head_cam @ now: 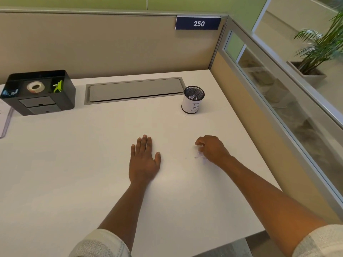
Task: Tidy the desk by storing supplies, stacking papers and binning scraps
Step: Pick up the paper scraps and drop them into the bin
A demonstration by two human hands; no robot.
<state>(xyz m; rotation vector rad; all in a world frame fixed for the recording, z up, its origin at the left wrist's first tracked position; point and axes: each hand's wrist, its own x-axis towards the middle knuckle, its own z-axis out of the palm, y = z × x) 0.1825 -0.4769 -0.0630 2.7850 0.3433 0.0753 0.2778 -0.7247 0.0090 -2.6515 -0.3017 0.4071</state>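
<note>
Beige cubicle panels, one bearing a "250" sign [198, 23], walled a white surface [74, 164] with a grey cable hatch [134, 89]. At its far left stood a black organiser [39, 92] holding tape [35, 87] and clips. The left hand [143, 160] lay flat, fingers spread. The right hand [213, 149] curled, its grip pinching small white paper scraps [200, 154] against the surface, well short of the mesh bin [193, 100] that held more scraps.

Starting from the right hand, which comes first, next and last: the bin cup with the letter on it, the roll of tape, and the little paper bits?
1. Paper scraps: right under the right hand, on the desk.
2. Bin cup: farther back, slightly left.
3. Roll of tape: far left, in the black organizer.
</note>
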